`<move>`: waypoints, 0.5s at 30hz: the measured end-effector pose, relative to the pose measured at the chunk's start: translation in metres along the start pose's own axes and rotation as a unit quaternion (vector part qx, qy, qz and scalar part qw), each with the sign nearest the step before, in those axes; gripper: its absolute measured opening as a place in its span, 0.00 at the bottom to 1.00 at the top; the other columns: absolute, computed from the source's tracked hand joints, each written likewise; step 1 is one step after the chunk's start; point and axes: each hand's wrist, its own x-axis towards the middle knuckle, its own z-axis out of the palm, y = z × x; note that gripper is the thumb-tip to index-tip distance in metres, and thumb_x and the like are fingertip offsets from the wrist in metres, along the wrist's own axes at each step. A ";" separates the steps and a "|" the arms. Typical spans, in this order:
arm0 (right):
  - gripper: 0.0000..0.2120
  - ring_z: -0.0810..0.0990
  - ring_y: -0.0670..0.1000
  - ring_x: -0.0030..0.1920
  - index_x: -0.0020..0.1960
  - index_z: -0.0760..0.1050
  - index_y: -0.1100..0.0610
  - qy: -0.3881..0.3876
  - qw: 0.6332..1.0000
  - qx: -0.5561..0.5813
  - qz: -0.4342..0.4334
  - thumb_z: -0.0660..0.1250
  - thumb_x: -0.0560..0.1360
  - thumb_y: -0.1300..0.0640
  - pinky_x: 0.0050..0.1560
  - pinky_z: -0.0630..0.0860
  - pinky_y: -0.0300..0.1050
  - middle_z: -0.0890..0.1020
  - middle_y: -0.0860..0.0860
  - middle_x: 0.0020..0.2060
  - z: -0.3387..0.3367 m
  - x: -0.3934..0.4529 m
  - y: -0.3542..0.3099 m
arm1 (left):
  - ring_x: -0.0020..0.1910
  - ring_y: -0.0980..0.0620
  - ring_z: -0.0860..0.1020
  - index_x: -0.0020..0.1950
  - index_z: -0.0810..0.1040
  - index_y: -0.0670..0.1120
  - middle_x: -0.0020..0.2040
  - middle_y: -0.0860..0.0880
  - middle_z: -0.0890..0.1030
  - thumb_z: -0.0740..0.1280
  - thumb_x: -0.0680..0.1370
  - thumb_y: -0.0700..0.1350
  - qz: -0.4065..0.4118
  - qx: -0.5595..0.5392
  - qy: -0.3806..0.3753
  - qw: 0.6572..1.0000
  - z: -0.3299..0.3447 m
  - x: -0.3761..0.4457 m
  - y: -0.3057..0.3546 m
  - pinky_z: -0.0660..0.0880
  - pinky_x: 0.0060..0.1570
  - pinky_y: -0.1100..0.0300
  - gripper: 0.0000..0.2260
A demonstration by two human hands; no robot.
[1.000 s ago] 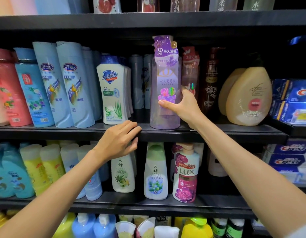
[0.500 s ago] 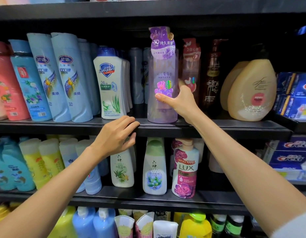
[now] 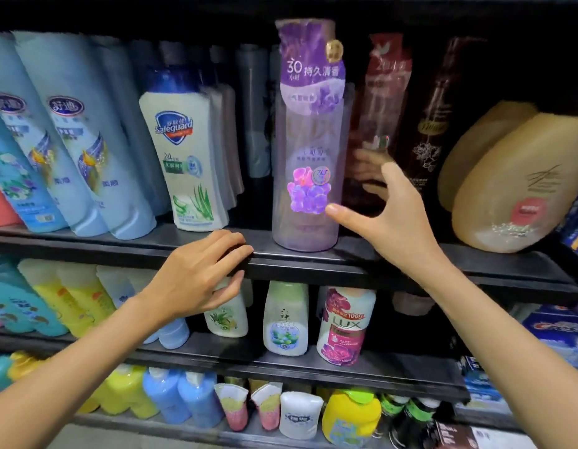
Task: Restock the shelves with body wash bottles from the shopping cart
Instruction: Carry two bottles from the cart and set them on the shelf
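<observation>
A tall purple body wash bottle (image 3: 308, 137) stands upright at the front of the black middle shelf (image 3: 313, 264). My right hand (image 3: 391, 218) hovers just right of it, fingers spread, thumb tip close to the bottle's lower right side, holding nothing. My left hand (image 3: 200, 273) rests on the shelf's front edge left of the bottle, fingers laid over the lip. The shopping cart is out of view.
White Safeguard bottles (image 3: 184, 157) and pale blue bottles (image 3: 83, 150) fill the shelf to the left. Dark red bottles (image 3: 385, 102) and tan rounded bottles (image 3: 514, 183) stand to the right. Lower shelves hold a pink LUX bottle (image 3: 344, 325) and more bottles.
My right hand has let go of the purple bottle and drawn back with fingers spread. The view has moved closer to the shelf. My left hand stays on the shelf edge.
</observation>
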 end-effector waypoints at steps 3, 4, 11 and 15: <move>0.16 0.77 0.41 0.56 0.60 0.74 0.52 -0.011 0.999 -0.005 0.033 0.72 0.73 0.55 0.59 0.72 0.34 0.80 0.45 0.53 -0.024 -0.019 0.002 | 0.46 0.44 0.78 0.52 0.80 0.38 0.50 0.43 0.80 0.61 0.76 0.46 -0.009 -0.022 -0.068 0.997 -0.020 0.014 -0.002 0.76 0.38 0.57 0.14; 0.13 0.78 0.42 0.55 0.58 0.76 0.53 -0.017 0.998 -0.017 0.052 0.71 0.74 0.57 0.58 0.72 0.34 0.80 0.46 0.52 -0.030 -0.030 0.004 | 0.45 0.45 0.79 0.51 0.80 0.39 0.49 0.43 0.80 0.60 0.76 0.47 -0.018 -0.024 -0.091 0.995 -0.024 0.017 0.000 0.75 0.35 0.57 0.14; 0.11 0.77 0.49 0.57 0.58 0.78 0.57 -0.077 0.967 -0.095 0.224 0.68 0.76 0.61 0.59 0.61 0.24 0.79 0.46 0.53 -0.077 -0.099 -0.036 | 0.54 0.46 0.78 0.57 0.78 0.41 0.54 0.47 0.79 0.67 0.77 0.39 -0.285 -0.236 -0.208 0.906 -0.082 0.031 0.039 0.77 0.47 0.52 0.10; 0.12 0.77 0.60 0.58 0.60 0.77 0.63 -0.080 0.937 -0.094 0.328 0.64 0.79 0.60 0.60 0.65 0.38 0.80 0.58 0.55 -0.109 -0.139 -0.110 | 0.51 0.48 0.79 0.54 0.77 0.44 0.48 0.49 0.81 0.65 0.78 0.37 -0.547 -0.472 -0.170 0.670 -0.144 0.038 0.103 0.74 0.52 0.64 0.07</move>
